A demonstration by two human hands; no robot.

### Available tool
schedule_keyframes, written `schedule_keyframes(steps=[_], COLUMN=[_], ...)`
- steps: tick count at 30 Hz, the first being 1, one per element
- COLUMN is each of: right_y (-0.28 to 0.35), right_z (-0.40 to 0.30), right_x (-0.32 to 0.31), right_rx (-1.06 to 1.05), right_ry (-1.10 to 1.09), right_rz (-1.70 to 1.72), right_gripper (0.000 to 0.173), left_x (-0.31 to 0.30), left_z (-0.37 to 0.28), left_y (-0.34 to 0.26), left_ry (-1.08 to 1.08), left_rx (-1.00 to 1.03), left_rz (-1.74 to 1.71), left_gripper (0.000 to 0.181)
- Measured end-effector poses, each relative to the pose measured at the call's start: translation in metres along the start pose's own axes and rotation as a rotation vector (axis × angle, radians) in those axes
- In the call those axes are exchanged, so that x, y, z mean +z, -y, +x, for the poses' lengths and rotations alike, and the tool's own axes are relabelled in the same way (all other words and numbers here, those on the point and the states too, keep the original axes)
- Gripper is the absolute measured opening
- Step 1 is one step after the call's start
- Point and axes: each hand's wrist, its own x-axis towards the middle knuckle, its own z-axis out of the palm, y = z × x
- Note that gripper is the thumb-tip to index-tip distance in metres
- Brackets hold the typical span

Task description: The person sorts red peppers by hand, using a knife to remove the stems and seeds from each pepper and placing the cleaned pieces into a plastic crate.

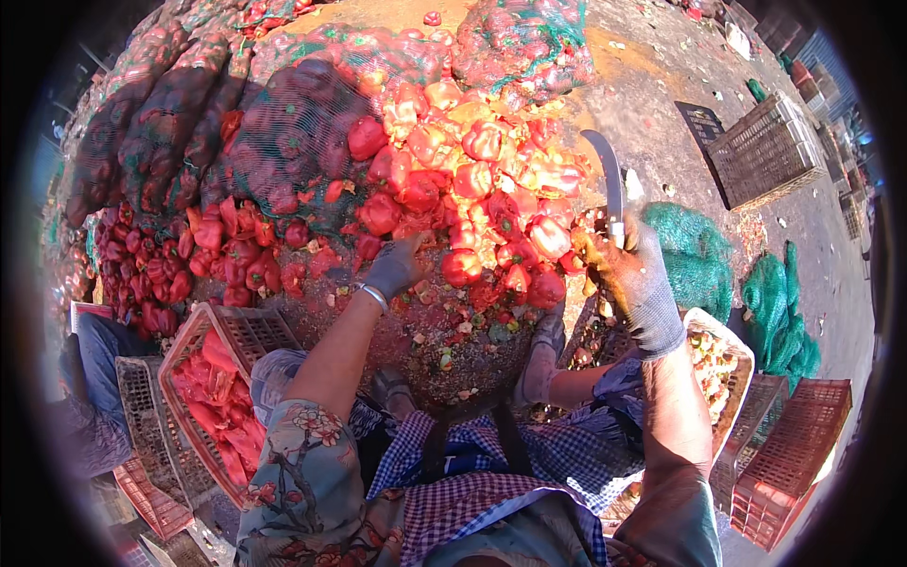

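Note:
My right hand point(631, 283), in a stained grey work glove, is closed around the handle of a curved knife point(608, 170), its blade pointing away from me. The gloved left hand point(400, 266), with a bracelet at the wrist, lies at the near left edge of a heap of red bell peppers point(473, 181); whether its fingers grip a pepper cannot be made out. Whole and broken peppers make up the heap. To my left, a plastic crate point(205, 315) holds red pepper pieces point(216, 404). Pale cores and scraps point(708, 368) fill another crate beside my right forearm.
Net sacks of peppers point(297, 135) stand behind and left of the heap. Green netting point(691, 255) lies at the right, with red crates point(790, 453) nearer me and a crate point(765, 152) farther off. Another person's leg point(106, 361) shows at the far left.

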Motion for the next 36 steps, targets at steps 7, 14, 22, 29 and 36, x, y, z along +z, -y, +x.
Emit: schedule_keyframes(steps=[7,14,22,29,36], right_y=[0.012,0.017,0.017,-0.01,-0.018], right_z=[-0.014,-0.015,-0.005,-0.012,-0.013], right_x=[0.004,-0.008,-0.008,0.007,0.05], right_rx=[0.138,0.315,0.326,-0.024,-0.283], right_ry=[-0.041,-0.064,-0.036,0.036,0.098], right_rz=[0.186,0.226,0.215,0.026,-0.275], right_gripper=[0.024,0.025,0.027,0.027,0.023], left_x=[0.119,0.195,0.215,0.104,-0.032], left_z=[0.039,0.062,0.043,0.028,0.022], left_y=[0.048,0.1,0.06,-0.026,-0.081], left_ry=[0.036,0.129,-0.193,-0.462,-0.527], left_rx=[-0.259,-0.35,-0.348,-0.18,0.201], left_rz=[-0.075,-0.571,-0.268,-0.606,-0.268], left_gripper=[0.063,0.078,0.089,0.073,0.067])
